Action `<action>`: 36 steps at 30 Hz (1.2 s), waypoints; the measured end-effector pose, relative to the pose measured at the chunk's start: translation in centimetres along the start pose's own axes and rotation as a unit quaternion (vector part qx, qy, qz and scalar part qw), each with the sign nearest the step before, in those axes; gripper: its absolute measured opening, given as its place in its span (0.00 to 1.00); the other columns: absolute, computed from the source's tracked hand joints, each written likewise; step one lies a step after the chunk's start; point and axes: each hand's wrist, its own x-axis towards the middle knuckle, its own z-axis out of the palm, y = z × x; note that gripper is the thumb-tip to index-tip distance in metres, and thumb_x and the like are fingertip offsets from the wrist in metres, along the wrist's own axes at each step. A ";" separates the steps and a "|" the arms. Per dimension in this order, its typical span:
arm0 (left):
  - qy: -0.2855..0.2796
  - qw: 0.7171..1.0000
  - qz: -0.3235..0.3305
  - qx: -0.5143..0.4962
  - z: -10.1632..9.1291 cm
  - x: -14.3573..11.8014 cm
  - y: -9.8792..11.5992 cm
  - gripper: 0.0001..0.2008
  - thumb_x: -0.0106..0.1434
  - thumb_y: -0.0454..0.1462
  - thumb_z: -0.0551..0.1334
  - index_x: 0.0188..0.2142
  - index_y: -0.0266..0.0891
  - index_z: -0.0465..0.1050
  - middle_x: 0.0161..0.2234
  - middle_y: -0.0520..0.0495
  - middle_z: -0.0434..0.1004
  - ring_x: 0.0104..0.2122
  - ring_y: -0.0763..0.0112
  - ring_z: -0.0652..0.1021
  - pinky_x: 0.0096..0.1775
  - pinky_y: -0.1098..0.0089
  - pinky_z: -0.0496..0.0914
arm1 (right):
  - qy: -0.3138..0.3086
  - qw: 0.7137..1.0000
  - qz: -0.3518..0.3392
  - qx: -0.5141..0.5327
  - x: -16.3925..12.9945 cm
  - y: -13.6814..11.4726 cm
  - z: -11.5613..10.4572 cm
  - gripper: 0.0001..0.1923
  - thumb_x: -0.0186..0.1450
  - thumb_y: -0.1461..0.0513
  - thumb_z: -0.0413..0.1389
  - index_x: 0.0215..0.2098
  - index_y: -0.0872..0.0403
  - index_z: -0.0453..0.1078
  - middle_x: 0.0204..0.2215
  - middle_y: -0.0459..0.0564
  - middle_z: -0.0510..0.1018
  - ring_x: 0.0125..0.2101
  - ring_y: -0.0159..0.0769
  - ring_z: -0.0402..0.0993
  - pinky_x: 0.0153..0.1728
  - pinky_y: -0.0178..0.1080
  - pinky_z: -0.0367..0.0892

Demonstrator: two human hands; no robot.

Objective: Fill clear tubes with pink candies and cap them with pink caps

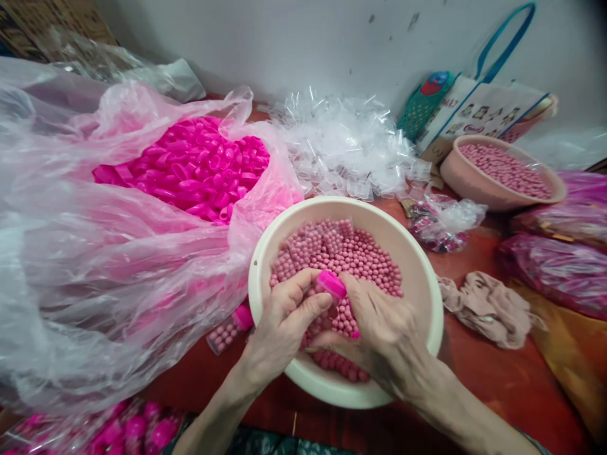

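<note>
Large crinkled clear plastic bag (95,253), left, open on glossy magenta oval caps (199,167). Red counter (497,379) beneath. Round cream plastic basin (422,278), centre, half filled with small matte pink beads (351,253). Heap of small clear tubes (341,145) behind it. Second pinkish bowl (469,183) of beads, right, before a printed tote bag (484,110), writing unreadable. Crumpled beige cloth (488,306). Left hand (284,322) and right hand (384,328) over the beads, fingers pinched together on one magenta cap (332,284).
</note>
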 end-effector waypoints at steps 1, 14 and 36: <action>-0.005 1.000 -0.002 0.003 0.0 0.0 0.1 0.07 0.64 0.40 0.58 0.37 0.38 0.67 0.27 0.54 0.63 0.26 0.79 0.64 0.27 0.77 0.59 | 0.007 1.000 0.010 -0.006 0.1 -0.1 0.2 0.22 0.68 0.52 0.44 0.40 0.63 0.67 0.27 0.56 0.74 0.28 0.41 0.72 0.25 0.39 0.65; -0.002 1.000 0.020 0.012 -0.2 -0.4 0.2 0.14 0.64 0.39 0.58 0.49 0.42 0.66 0.28 0.54 0.64 0.25 0.78 0.62 0.27 0.77 0.58 | -0.006 0.996 -0.075 -0.049 1.1 0.2 0.1 0.22 0.70 0.64 0.37 0.23 0.56 0.65 0.14 0.47 0.63 0.15 0.29 0.55 0.17 0.34 0.49; 0.050 0.996 0.049 0.060 0.4 -0.5 0.0 0.24 0.65 0.40 0.56 0.60 0.49 0.58 0.44 0.47 0.71 0.34 0.72 0.71 0.42 0.70 0.68 | -0.039 0.996 0.026 0.077 0.1 0.7 -0.3 0.23 0.68 0.56 0.47 0.56 0.62 0.58 0.45 0.64 0.72 0.45 0.48 0.71 0.40 0.46 0.72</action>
